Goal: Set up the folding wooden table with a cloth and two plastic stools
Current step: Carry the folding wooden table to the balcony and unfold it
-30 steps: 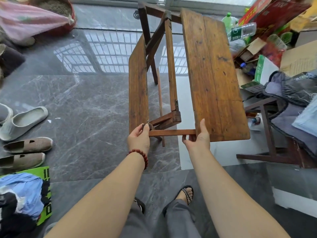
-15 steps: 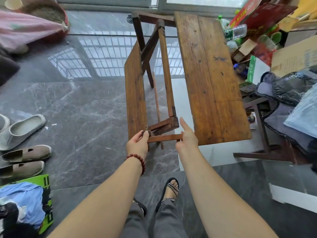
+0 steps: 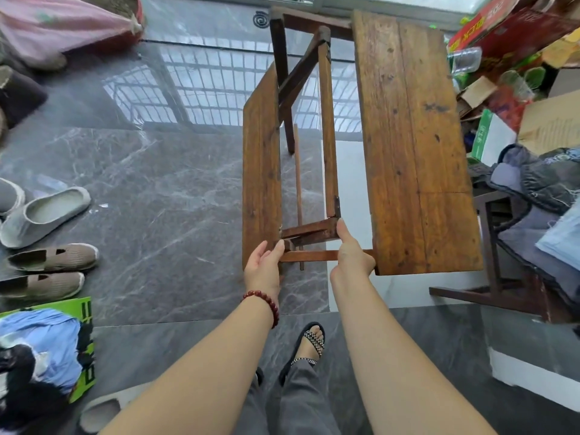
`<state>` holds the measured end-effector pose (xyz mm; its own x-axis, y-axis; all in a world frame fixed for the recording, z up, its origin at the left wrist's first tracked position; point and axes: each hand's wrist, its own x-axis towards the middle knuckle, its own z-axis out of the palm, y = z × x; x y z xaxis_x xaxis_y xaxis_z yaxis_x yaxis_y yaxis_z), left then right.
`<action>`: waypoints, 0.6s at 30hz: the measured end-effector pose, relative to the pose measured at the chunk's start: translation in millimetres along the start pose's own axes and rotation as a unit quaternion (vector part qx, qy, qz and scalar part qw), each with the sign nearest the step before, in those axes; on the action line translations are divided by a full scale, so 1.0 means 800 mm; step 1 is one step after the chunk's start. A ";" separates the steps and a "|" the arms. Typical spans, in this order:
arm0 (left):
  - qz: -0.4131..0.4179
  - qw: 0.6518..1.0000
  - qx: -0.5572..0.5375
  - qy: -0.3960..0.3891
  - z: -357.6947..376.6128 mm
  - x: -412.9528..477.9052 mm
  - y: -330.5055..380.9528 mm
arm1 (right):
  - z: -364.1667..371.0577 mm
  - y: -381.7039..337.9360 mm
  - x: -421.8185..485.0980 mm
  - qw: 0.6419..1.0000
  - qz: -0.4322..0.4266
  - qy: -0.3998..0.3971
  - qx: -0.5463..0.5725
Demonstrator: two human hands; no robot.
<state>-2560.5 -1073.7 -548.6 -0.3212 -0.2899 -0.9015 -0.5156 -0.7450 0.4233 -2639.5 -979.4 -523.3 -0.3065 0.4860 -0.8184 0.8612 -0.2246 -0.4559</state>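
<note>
The folding wooden table [image 3: 411, 146] stands half unfolded on the grey marble floor in front of me. Its wide right leaf is raised almost flat, and the narrow left leaf [image 3: 260, 171] hangs steeply. Dark frame rails and legs show in the gap between the leaves. A thin wooden support bar [image 3: 309, 255] runs across the near end. My left hand [image 3: 263, 268], with a red bead bracelet on the wrist, pinches the bar's left end. My right hand [image 3: 351, 255] grips the bar near the right leaf, index finger pointing up along the frame. No cloth or plastic stools are in view.
Several shoes [image 3: 47, 215] lie on the floor at left, with a green bag of clothes [image 3: 44, 346] below them. Cardboard boxes, bottles [image 3: 464, 58] and piled clothes on a dark wooden bench [image 3: 489, 290] crowd the right side. My sandalled foot [image 3: 309, 343] stands below the table.
My right hand slid left along the bar, then back right toward the wide leaf. The table stands nearer and its leaves look slightly wider apart. My left hand kept its hold.
</note>
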 end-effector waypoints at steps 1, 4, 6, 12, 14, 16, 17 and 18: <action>-0.018 1.000 -0.022 0.000 0.001 -0.004 -0.002 | 0.000 0.000 -0.002 1.000 0.000 0.003 -0.004; -0.072 0.994 -0.083 0.022 0.001 -0.007 -0.009 | 0.000 0.002 0.000 1.000 -0.002 0.002 0.001; -0.094 0.991 -0.083 0.042 -0.004 0.000 -0.016 | -0.001 0.003 0.002 1.000 -0.005 -0.002 0.005; -0.183 0.976 -0.116 -0.008 0.006 0.014 -0.029 | 0.002 0.012 0.012 0.999 -0.005 -0.029 0.037; -0.200 0.969 -0.142 -0.025 0.011 0.023 -0.032 | 0.002 0.015 0.017 0.998 -0.002 -0.041 0.055; -0.201 0.965 -0.162 -0.037 0.015 0.034 -0.033 | 0.003 0.017 0.023 0.997 -0.003 -0.048 0.066; -0.200 0.964 -0.171 -0.042 0.016 0.038 -0.032 | 0.004 0.018 0.026 0.996 -0.006 -0.051 0.071; -0.199 0.963 -0.175 -0.048 0.018 0.044 -0.031 | 0.005 0.019 0.029 0.995 -0.010 -0.054 0.077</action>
<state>-2570.3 -1056.8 -589.2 -0.2347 0.1049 -0.9664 -0.3192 -0.9474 -0.0254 -2635.0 -974.7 -550.4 -0.3720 0.3998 -0.8377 0.7842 -0.3475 -0.5141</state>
